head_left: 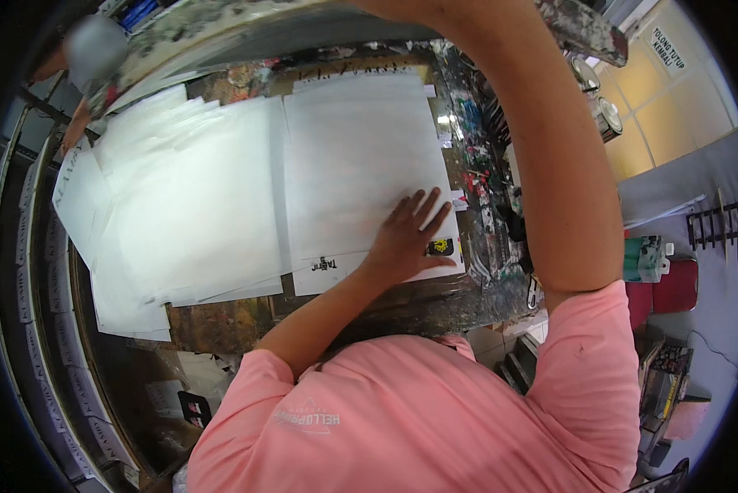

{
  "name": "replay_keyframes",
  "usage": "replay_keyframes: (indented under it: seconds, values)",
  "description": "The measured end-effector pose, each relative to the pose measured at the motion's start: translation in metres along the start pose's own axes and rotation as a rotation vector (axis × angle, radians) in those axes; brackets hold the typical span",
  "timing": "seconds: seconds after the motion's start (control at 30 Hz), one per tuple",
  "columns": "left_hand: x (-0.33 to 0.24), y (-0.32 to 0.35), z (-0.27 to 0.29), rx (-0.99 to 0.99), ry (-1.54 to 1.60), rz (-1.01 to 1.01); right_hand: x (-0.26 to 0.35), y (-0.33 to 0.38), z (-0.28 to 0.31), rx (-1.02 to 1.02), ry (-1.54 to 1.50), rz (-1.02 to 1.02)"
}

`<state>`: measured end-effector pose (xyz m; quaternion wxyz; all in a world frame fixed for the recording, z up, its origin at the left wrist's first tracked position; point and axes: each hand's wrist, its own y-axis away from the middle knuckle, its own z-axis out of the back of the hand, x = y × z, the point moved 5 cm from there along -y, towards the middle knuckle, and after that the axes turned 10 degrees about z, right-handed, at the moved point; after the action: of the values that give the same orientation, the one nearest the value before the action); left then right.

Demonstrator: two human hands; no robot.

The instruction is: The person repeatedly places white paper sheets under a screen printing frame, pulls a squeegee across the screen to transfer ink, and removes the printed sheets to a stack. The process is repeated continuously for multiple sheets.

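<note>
My left hand [410, 234] lies flat with its fingers spread on a white sheet [352, 148], near that sheet's lower right corner. Beside the thumb is a small black patch with a yellow mark [440, 246]. My right arm is raised across the view, and my right hand [397, 6] is cut off by the upper edge, its fingers hidden. It is close to a large paint-stained frame [180, 57] that stands tilted over the far side of the table. Left of the sheet, many loose white sheets [188, 197] overlap in an uneven pile.
The worktable [500, 300] is dark and smeared with paint. At the left, another person's hand [75, 127] is at a printed sheet [77, 189], next to a rack of shelves [44, 329]. Paint cans [607, 119] stand at the right, with a red chair [673, 283] beyond.
</note>
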<state>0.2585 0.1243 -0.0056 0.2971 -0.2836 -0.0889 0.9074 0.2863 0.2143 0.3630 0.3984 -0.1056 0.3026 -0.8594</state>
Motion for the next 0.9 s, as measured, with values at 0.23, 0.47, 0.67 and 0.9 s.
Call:
replay_keyframes:
  seconds: [0.23, 0.47, 0.67, 0.9]
  values:
    - [0.100, 0.071, 0.252, -0.676, 1.076, 0.438, 0.013, 0.054, -0.050, 0.098, 0.047, 0.084]
    - [0.128, 0.194, 0.147, -0.432, 0.580, 1.008, 0.039, 0.180, -0.168, 0.666, -0.393, -0.104]
    - [0.136, 0.211, 0.125, -0.363, -0.163, 0.707, -0.102, 0.132, -0.316, 0.228, -0.184, 0.015]
    - [0.138, 0.207, 0.127, -0.330, -0.124, 0.744, -0.172, 0.060, -0.395, 0.414, -0.058, -0.011]
